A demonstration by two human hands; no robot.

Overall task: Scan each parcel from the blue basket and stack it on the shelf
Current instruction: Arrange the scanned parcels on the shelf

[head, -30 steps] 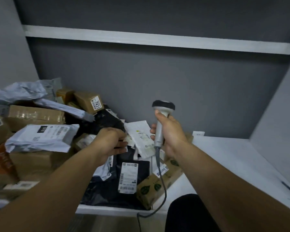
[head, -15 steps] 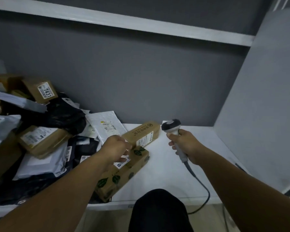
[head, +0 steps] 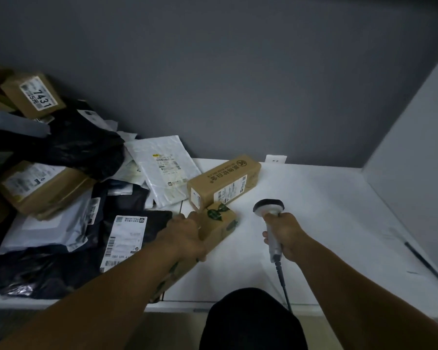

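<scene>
White shelf (head: 326,218) against a grey wall (head: 238,84), heap of parcels (head: 81,145) piled at its left, left hand (head: 187,236) gripping a leaf-printed box (head: 221,223) lying on the shelf beside the heap, right hand (head: 287,236) clenched round a corded scanner (head: 269,207), another brown box (head: 223,184) just behind.

The left hand (head: 186,236) grips a long brown cardboard box printed with green leaves (head: 219,222), apparently by its top edge, on the white shelf board (head: 326,210). The right hand (head: 287,236) holds a grey corded handheld scanner (head: 268,207) just beside it. A second brown labelled carton (head: 224,181) touches the box's far end.
</scene>
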